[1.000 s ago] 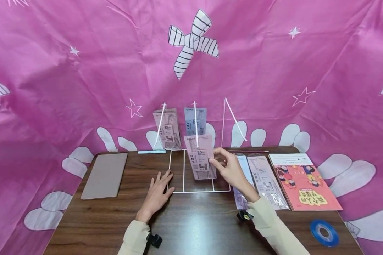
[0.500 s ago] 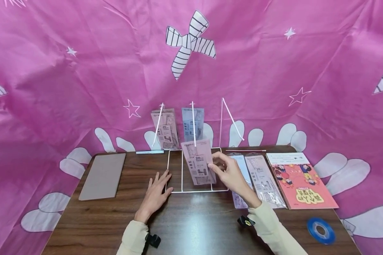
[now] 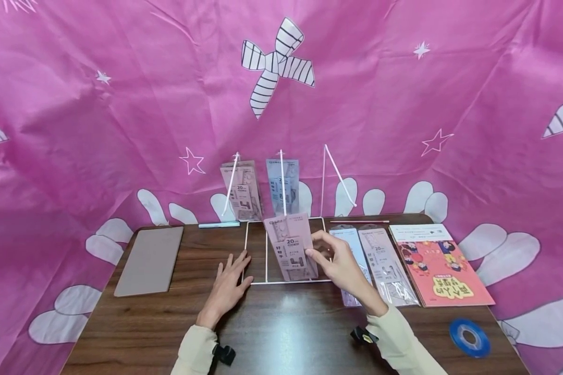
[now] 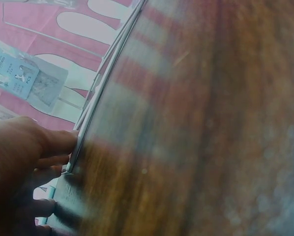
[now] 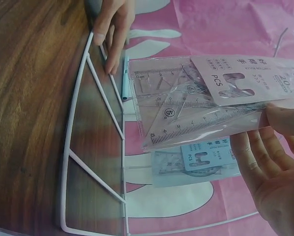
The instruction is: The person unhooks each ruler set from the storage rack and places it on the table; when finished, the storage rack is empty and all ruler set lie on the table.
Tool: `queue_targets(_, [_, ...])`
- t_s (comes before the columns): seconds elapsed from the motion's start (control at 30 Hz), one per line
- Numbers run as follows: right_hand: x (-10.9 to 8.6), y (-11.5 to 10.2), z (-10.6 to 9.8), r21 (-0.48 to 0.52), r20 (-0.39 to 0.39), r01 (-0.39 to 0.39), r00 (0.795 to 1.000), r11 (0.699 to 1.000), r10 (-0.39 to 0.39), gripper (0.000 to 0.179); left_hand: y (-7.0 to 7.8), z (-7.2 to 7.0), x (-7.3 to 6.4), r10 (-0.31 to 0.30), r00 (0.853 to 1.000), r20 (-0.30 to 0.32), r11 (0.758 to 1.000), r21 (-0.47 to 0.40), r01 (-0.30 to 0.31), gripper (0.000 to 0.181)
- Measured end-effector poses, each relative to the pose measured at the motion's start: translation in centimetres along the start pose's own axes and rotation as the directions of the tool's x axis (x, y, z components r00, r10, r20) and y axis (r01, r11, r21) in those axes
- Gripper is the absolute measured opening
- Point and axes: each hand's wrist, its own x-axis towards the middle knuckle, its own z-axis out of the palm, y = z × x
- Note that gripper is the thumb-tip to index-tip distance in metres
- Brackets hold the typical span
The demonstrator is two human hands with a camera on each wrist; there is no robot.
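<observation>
Head view: right fingers pinch the pink packet by its right edge.

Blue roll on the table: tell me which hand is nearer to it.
Right. The right hand holds a pink packet, back and left of the blue roll; the left hand is farther left, at the left edge of the wire rack.

The right hand pinches a pink ruler packet, a blue packet behind it; the left hand touches the white wire rack on the worktop.
</observation>
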Motion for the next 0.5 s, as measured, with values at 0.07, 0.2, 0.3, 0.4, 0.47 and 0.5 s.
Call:
queue_targets(0.07, [-0.2,-0.1,0.0,-0.007,0.001,0.001,1.0,1.0,-0.001,0.016,0.0,0.0,0.0,-0.004,1.0,0.004,1.0,0.003,0.004,0.055])
queue_targets(0.2, [-0.5,-0.5,-0.1,-0.026,0.002,0.003,1.0,1.0,-0.003,0.016,0.0,0.0,0.0,-0.004,1.0,0.005,1.0,0.003,0.004,0.055])
queue_targets(0.3, [-0.7,-0.9,-0.1,-0.03,0.005,0.003,1.0,1.0,-0.003,0.017,0.0,0.0,-0.1,-0.001,1.0,0.004,1.0,0.0,0.001,0.055])
queue_targets(0.4, [-0.8,-1.3,-0.2,-0.029,0.009,0.001,1.0,1.0,0.0,0.018,-0.1,0.0,-0.1,-0.001,1.0,0.005,1.0,-0.002,0.001,0.055])
queue_targets(0.47, [-1.0,-1.4,-0.2,-0.03,0.014,0.003,1.0,1.0,-0.002,0.018,-0.1,0.0,-0.1,-0.001,1.0,0.004,1.0,-0.002,0.001,0.055])
queue_targets(0.5, [-1.0,-1.4,-0.2,-0.03,0.017,0.005,1.0,1.0,-0.004,0.017,-0.1,0.0,-0.1,-0.001,1.0,0.004,1.0,-0.003,0.001,0.055])
